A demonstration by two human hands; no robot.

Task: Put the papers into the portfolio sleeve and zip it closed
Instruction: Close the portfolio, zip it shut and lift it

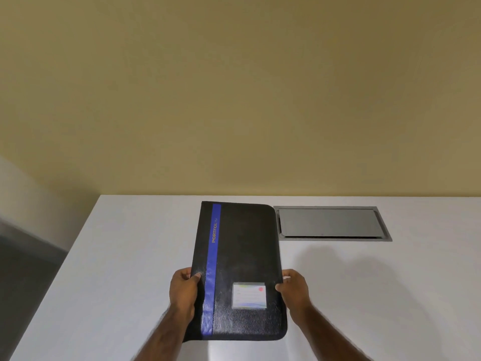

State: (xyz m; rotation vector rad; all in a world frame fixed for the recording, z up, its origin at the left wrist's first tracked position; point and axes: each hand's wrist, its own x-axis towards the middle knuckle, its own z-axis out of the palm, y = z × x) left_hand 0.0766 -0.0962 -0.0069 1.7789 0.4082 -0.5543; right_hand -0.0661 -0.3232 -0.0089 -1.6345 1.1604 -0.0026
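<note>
Closed black portfolio point(242, 261) held by both long edges above a white table point(117, 256).
Left hand point(182, 290) grips the left edge, thumb on the cover beside the blue stripe point(211, 272); right hand point(294, 290) grips the right edge, fingers curled round it. A card pocket point(249, 295) lies near the right thumb; a grey hatch point(330, 223) sits beyond.

Portfolio point(242, 256): black leather-look cover, finely grained, faint sheen.
Stripe point(212, 269): blue band, smoother and glossier than the cover, gold lettering.
Card pocket point(249, 295): clear glossy plastic over a printed paper card.
Table point(104, 256): white, smooth, mostly matt, soft sheen at the near edge.
Hatch point(329, 222): grey metal, dull satin finish.
Wall point(234, 87): yellowish, matt, even.
</note>
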